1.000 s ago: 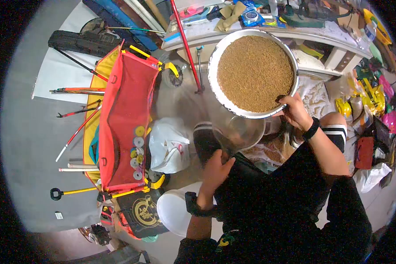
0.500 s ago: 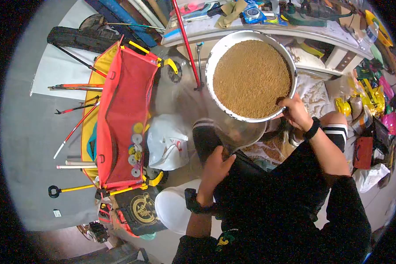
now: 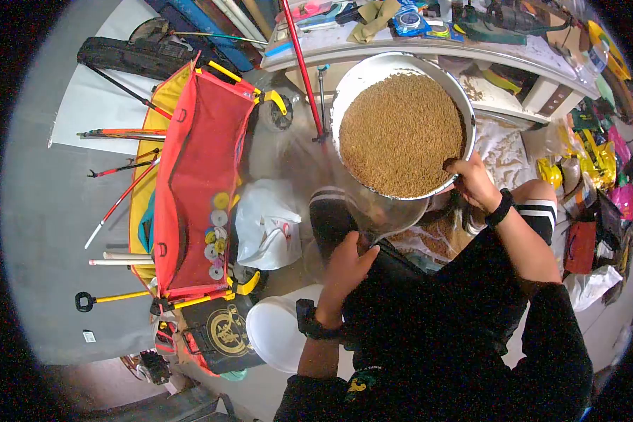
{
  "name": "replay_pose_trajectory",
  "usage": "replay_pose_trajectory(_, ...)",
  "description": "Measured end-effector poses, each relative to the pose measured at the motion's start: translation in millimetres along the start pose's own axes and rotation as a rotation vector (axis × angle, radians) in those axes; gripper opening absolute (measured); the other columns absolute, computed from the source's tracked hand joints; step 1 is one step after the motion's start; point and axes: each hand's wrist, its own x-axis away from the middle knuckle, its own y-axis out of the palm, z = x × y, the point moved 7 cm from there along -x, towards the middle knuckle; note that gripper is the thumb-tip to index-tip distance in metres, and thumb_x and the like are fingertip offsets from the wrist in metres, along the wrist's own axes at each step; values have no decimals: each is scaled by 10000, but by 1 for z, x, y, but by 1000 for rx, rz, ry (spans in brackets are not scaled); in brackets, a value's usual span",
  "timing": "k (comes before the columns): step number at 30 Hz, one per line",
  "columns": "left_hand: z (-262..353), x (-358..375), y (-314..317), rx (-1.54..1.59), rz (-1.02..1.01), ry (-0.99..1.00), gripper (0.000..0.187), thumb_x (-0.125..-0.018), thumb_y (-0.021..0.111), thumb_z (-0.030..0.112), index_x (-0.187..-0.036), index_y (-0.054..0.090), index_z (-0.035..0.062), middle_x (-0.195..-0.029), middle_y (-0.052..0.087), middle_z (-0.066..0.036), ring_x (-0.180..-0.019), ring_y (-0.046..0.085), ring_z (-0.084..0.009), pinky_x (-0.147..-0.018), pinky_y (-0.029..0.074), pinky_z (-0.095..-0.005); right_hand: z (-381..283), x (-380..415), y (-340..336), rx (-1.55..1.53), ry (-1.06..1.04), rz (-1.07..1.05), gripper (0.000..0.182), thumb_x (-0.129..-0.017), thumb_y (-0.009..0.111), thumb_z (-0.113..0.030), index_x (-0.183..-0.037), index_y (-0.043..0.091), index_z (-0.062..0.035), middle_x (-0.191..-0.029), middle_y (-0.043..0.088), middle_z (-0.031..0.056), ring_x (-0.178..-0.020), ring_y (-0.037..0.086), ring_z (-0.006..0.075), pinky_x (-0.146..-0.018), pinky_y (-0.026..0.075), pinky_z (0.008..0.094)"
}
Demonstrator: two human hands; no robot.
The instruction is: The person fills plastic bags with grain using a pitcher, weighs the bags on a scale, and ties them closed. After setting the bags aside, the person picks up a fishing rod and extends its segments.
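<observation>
A white enamel basin [image 3: 352,67] with a chipped dark rim holds a heap of brown grain-like pellets [image 3: 404,133]. The pellets lie toward the near side, baring white wall at the far side. My right hand [image 3: 475,184] grips the basin's near right rim, thumb over the edge. Under the basin hangs a clear plastic bag [image 3: 394,219], partly hidden by it. At the bag's left edge, my left hand [image 3: 349,264] is closed on the clear plastic between thumb and fingers.
A red and yellow folding wagon [image 3: 207,169] stands to the left, beside a white plastic bag [image 3: 267,225]. A white bucket [image 3: 278,334] sits near my left forearm. Ahead is a cluttered workbench [image 3: 429,49]; a red pole [image 3: 304,70] leans there. Yellow packets [image 3: 594,158] lie at right.
The pellets have slid toward the near rim, showing more of the basin's white far wall. The basin sits slightly lower in view. Both hands keep their places.
</observation>
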Motion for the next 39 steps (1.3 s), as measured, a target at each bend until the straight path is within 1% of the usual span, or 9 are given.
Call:
replay_pose_trajectory(6,-2,-1,1,18,-8,1,395,-798,661,280,-1000,518,-27,-893,619,-190,-840,609,-336,-742,470,-398,5,-4,-10,34,40,27,469,-723,501,-2,-1186,427,-16,-850,569,62,-487,507,110,-347,381,210)
replay_pose_trajectory(8,-3,-1,-1,-27,11,10,422,-789,668,306,-1002,517,-25,-892,619,-191,-841,608,-340,-742,471,-396,22,-21,-21,-61,-25,-113,603,-693,460,90,-1271,349,-44,-997,529,114,-766,578,223,-553,572,358)
replay_pose_trajectory(12,6,3,-7,-59,55,-38,456,-778,674,334,-1010,518,-26,-881,617,-199,-821,607,-350,-727,473,-404,9,-15,-18,-52,-60,-37,596,-664,493,69,-1241,383,-28,-974,525,85,-737,535,178,-570,513,297)
replay_pose_trajectory(17,0,1,-3,11,65,24,355,-774,658,292,-895,502,-3,-811,590,-212,-782,579,-397,-666,451,-434,10,-17,-25,33,-71,-35,605,-651,503,76,-1238,393,-22,-966,533,66,-819,523,177,-693,479,287)
replay_pose_trajectory(22,-3,-2,0,-25,65,49,366,-772,654,299,-906,496,-3,-820,584,-228,-812,571,-418,-683,448,-450,4,-12,-20,39,-40,-40,585,-641,491,91,-1213,430,-11,-976,551,55,-855,533,185,-751,454,290)
replay_pose_trajectory(32,6,-1,0,-48,102,90,369,-778,647,309,-900,490,-2,-815,582,-227,-812,561,-429,-677,442,-463,-3,-13,-20,93,-118,-101,586,-668,496,22,-1245,398,0,-1037,543,72,-889,521,169,-763,444,282)
replay_pose_trajectory(35,2,-3,3,-52,95,101,364,-777,651,307,-888,492,-1,-801,580,-222,-802,562,-425,-664,444,-453,-2,-7,-19,156,70,-64,567,-648,476,67,-1209,427,3,-991,558,63,-830,528,175,-745,449,285)
replay_pose_trajectory(37,7,-1,1,-45,114,99,357,-774,656,299,-882,493,0,-792,580,-220,-790,563,-424,-656,444,-452,-1,-16,-21,89,-116,-73,567,-649,474,61,-1210,414,7,-979,550,66,-825,524,179,-740,448,286)
replay_pose_trajectory(39,8,-1,-1,-39,134,97,350,-772,661,291,-876,494,1,-782,580,-217,-778,563,-423,-648,444,-450,1,-16,-22,70,-108,-52,570,-657,474,51,-1220,409,-7,-963,540,60,-809,516,163,-690,446,281)
